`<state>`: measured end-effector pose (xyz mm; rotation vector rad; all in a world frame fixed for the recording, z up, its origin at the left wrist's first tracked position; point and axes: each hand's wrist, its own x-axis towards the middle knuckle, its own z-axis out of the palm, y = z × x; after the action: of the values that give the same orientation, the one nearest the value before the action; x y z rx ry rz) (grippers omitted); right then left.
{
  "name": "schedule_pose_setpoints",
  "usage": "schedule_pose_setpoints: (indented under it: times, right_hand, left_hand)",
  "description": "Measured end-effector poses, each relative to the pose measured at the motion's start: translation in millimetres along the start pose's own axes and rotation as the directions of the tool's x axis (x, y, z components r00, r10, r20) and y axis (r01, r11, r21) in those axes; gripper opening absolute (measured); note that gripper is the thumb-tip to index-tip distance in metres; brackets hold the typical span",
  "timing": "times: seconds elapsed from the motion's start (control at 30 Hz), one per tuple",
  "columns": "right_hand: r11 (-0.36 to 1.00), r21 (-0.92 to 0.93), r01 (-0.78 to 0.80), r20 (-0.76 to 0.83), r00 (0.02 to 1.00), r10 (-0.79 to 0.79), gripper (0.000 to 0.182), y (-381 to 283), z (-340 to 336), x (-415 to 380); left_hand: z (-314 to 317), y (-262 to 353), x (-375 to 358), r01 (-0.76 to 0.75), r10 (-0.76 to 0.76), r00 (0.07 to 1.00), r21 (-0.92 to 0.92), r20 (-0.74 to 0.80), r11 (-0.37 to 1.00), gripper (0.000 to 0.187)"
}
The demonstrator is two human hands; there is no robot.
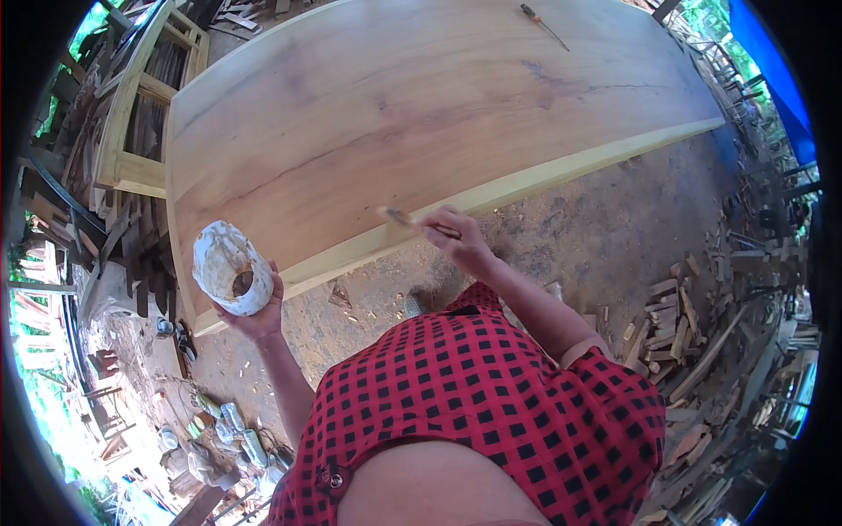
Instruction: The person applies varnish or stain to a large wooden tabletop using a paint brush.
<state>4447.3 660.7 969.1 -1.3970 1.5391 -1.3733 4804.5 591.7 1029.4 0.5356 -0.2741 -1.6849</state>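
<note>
In the head view, my left hand (260,317) is wrapped round a white, stained tub (219,254), tilted so its open mouth shows some brown stuff inside. My right hand (456,237) grips a paintbrush (399,216) by the handle, its bristles pointing left, over the near edge of a large wooden panel (421,114). The panel's broad face has dark grain lines and small knots, and a paler strip runs along its near edge. The tub overlaps the panel's left end in this view.
A screwdriver (545,26) lies on the panel's far side. At the left stands a wooden frame (140,171). Wood offcuts (675,324) are piled on the right; bottles (241,430) and cans sit at the lower left. Shavings dot the dirt floor (579,219).
</note>
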Motion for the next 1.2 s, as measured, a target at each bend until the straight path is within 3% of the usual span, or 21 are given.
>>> schedule_pose_setpoints:
  times: [0.03, 0.07, 0.13, 0.2, 0.27, 0.33, 0.4, 0.43, 0.5, 0.53, 0.6, 0.67, 0.73, 0.77, 0.83, 0.87, 0.93, 0.97, 1.03, 1.07, 1.2]
  right_hand:
    - [0.956, 0.262, -0.128, 0.112, 0.988, 0.102, 0.013, -2, 1, 5]
    - [0.957, 0.262, -0.128, 0.109, 0.989, 0.102, 0.013, 3, -4, 9]
    - [0.804, 0.52, -0.288, 0.031, 0.947, 0.318, 0.013, 23, -27, 29]
    - [0.801, 0.539, -0.259, -0.204, 0.883, 0.422, 0.016, 43, -72, 40]
    - [0.791, 0.588, -0.17, -0.457, 0.737, 0.498, 0.018, 88, -127, 44]
    - [0.879, 0.467, -0.096, -0.681, 0.596, 0.426, 0.017, 133, -188, 39]
    - [0.973, 0.112, -0.204, -0.884, 0.427, 0.191, 0.015, 181, -251, 28]
    - [0.974, 0.106, -0.202, -0.884, 0.429, 0.186, 0.015, 183, -270, 26]
    - [0.909, -0.194, -0.368, -0.934, 0.353, -0.057, 0.015, 168, -287, 24]
    - [0.91, -0.195, -0.367, -0.934, 0.353, -0.058, 0.015, 162, -286, 24]
    - [0.791, -0.528, -0.308, -0.786, 0.529, -0.319, 0.016, 128, -257, 35]
    - [0.79, -0.559, -0.252, -0.698, 0.658, -0.283, 0.014, 120, -216, 55]
    - [0.805, -0.594, -0.014, -0.517, 0.773, -0.367, 0.01, 100, -154, 68]
    - [0.875, -0.484, 0.011, -0.488, 0.827, -0.28, 0.008, 69, -117, 64]
    - [0.891, -0.354, 0.285, -0.308, 0.864, -0.399, 0.011, 37, -64, 60]
    - [0.936, -0.162, 0.313, -0.232, 0.91, -0.345, 0.013, 21, -45, 53]
    - [0.929, 0.346, 0.132, -0.056, 0.991, -0.12, 0.014, 0, -24, 47]
    - [0.928, 0.346, 0.139, -0.063, 0.99, -0.125, 0.014, -11, -37, 46]
    - [0.85, 0.493, -0.186, 0.145, 0.981, 0.131, 0.017, -39, -59, 41]
    - [0.779, 0.607, -0.156, 0.024, 0.984, 0.178, 0.016, -43, -80, 40]
    - [0.858, 0.498, -0.125, -0.304, 0.902, 0.307, 0.015, -66, -245, 8]
  left_hand:
    - [1, -1, 0, 0.003, -0.003, 1.0, 0.001, 0.002, 1.0, 0.083]
    - [-1, -3, -2, -0.009, 0.009, 1.0, 0.001, -0.008, 1.0, 0.083]
    - [-2, -4, -3, -0.022, 0.022, 1.0, -0.004, -0.018, 1.0, 0.083]
    - [-2, -5, -4, -0.012, 0.012, 0.999, -0.007, 0.035, 1.0, 0.079]
    - [-9, -3, -2, 0.0, 0.001, 0.999, -0.023, 0.045, 1.0, 0.079]
    - [-18, 1, 4, 0.01, -0.008, 0.998, -0.038, 0.058, 0.999, 0.08]
    - [-22, 1, 6, -0.011, 0.011, 1.0, -0.014, -0.006, 1.0, 0.086]
    - [-23, 0, 6, -0.012, 0.011, 1.0, -0.02, -0.005, 1.0, 0.086]
    - [-21, -1, 5, -0.001, 0.002, 1.0, -0.022, 0.025, 1.0, 0.087]
    - [-19, 0, 2, -0.002, 0.002, 1.0, -0.022, 0.026, 1.0, 0.087]
    - [-10, -3, -2, 0.007, -0.006, 0.999, -0.016, 0.033, 1.0, 0.087]
    - [6, -9, -7, 0.002, -0.002, 1.0, -0.019, 0.026, 1.0, 0.086]
    - [19, -10, -14, -0.016, 0.017, 1.0, -0.015, 0.021, 1.0, 0.086]
    - [20, -12, -18, -0.02, 0.021, 0.998, -0.011, 0.059, 1.0, 0.086]
    - [30, -16, -23, -0.023, 0.022, 0.995, 0.006, 0.097, 1.0, 0.087]
    - [37, -19, -25, -0.035, 0.034, 0.996, 0.017, 0.081, 0.999, 0.087]
    - [51, -28, -27, -0.049, 0.047, 0.996, 0.026, 0.076, 0.998, 0.087]
    - [60, -33, -31, -0.043, 0.04, 0.996, 0.029, 0.085, 0.999, 0.087]
    - [69, -33, -47, -0.037, 0.034, 0.993, 0.027, 0.111, 0.999, 0.087]
    - [79, -38, -53, -0.02, 0.018, 0.993, 0.011, 0.117, 1.0, 0.087]
    - [141, -36, -104, 0.052, -0.046, 0.982, -0.026, 0.184, 0.998, 0.088]
